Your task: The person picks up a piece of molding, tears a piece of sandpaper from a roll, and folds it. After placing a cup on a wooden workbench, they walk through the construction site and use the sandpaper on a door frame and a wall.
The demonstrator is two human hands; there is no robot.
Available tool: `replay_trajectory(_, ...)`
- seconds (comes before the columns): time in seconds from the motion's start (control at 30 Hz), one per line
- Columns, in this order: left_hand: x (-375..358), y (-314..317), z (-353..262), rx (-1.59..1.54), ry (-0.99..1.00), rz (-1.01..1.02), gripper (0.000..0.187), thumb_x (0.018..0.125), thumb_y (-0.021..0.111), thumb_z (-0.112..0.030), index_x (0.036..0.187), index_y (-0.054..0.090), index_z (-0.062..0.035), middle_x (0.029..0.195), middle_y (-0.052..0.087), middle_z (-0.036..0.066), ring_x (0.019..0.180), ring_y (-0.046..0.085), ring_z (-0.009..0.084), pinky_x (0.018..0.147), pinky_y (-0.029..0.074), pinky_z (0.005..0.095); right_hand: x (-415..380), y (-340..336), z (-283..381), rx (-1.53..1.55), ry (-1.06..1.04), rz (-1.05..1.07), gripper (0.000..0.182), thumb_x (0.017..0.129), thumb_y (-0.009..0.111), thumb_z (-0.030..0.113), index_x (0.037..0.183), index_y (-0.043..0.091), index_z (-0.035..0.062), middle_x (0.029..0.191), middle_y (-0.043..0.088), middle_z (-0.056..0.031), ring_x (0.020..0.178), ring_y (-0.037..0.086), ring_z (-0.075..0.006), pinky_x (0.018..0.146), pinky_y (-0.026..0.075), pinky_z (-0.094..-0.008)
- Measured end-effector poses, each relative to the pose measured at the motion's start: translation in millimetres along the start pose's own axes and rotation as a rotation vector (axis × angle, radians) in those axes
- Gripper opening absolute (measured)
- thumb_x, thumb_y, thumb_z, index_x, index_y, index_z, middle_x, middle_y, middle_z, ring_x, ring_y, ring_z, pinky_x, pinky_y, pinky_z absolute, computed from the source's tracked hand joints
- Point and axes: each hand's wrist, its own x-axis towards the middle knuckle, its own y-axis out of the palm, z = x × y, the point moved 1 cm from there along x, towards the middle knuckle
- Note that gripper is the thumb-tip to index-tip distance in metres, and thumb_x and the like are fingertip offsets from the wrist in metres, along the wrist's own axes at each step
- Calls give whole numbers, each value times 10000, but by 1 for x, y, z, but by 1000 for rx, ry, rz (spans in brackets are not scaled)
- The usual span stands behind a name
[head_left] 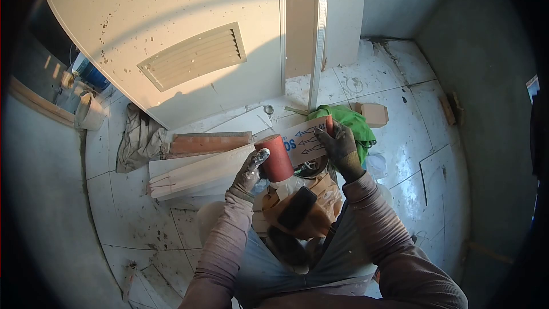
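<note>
A: Where is it?

B: The thick red cylindrical roll of abrasive-looking sheet is up between the hands, with a flat pale-backed strip running out to its right.

A: And the grip?

B: The gloved, white-smeared left hand is partly curled against the roll's left side, thumb up; its lower fingers are hidden. Right of the roll, the gloved right hand is closed on the strip's far end.

A: What could go wrong?

B: If the left hand loosens, or its powdery smears let the roll slide, I'd expect it to spin or drop onto the crumpled brown paper-like material below, perhaps knocking the black flat phone-like object on the roll's near side. An uneven pull could crease or tear the strip. Its end might also snag the bright green crumpled cloth to the roll's right.

A: Any writing?

B: Just right of the roll, blue print: letters seeming to read "SO", wavy arrows, then something like "20" by the right hand. The rest is covered, so I can't name a brand.

A: Further out?

B: The blue container, far left beyond the roll, is too small to read.
</note>
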Motion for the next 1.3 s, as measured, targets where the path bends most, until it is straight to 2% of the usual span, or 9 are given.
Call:
replay_trajectory(0.1,-3,15,-1,-122,-25,25,548,884,679,-228,1358,466,-55,1277,558,122,1179,556,263,1038,455,429,-5,14,11,-310,-182,-121,370,890,657,174,1161,578,-66,1072,667,-180,957,650,-237,855,503,-349)
replay_trajectory(0.2,1,11,1,-218,-53,17,514,889,655,-222,1346,485,-59,1288,564,126,1190,552,277,1050,449,447,-13,28,-1,-259,-389,-36,723,915,645,347,1424,343,-68,1467,379,-247,1381,364,-355,1131,297,-398)
replay_trajectory(0.37,7,-7,3,-234,-35,2,521,881,652,-218,1350,484,-63,1302,566,120,1196,553,285,1056,438,465,-11,17,-13,-125,-581,206,583,992,495,137,1483,246,-54,1530,294,-244,1437,275,-341,1175,214,-382)
replay_trajectory(0.47,2,-10,1,-213,-7,18,521,873,654,-209,1345,490,-62,1298,570,119,1191,558,289,1053,438,473,-3,13,-21,-475,-951,303,572,963,544,139,1460,317,-32,1534,298,-234,1437,285,-320,1176,212,-385)
replay_trajectory(0.53,1,-13,-1,-212,2,52,519,869,656,-204,1340,494,-61,1294,573,120,1186,562,291,1052,439,476,-6,15,-10,-169,-480,236,450,925,602,144,1328,489,-20,1544,284,-223,1431,303,-269,1172,225,-404)
replay_trajectory(0.67,3,-27,3,-273,-59,124,528,852,666,-192,1336,498,-65,1286,578,125,1183,565,291,1060,436,484,-6,12,-14,-401,-551,146,336,905,651,155,1192,590,-9,1413,478,-210,1277,503,-214,1057,413,-390)
replay_trajectory(0.73,2,-30,4,-292,-81,151,534,847,671,-190,1337,498,-65,1285,578,126,1185,563,290,1064,432,485,-12,14,10,248,192,353,287,897,679,145,1137,639,-7,1141,664,-141,983,659,-151,820,551,-327)
replay_trajectory(0.83,1,-18,0,-296,-105,170,529,852,662,-171,1342,493,-67,1302,566,131,1200,553,287,1071,429,477,-15,21,6,413,130,259,262,896,684,121,1121,652,-9,906,711,-57,747,672,-95,646,556,-252)
replay_trajectory(1.3,25,3,16,401,158,-30,586,888,712,-226,1373,433,-53,1235,559,59,1096,553,151,990,448,315,-31,40,21,27,57,-120,253,779,760,126,974,723,-31,782,714,-84,677,667,-117,639,535,-280)
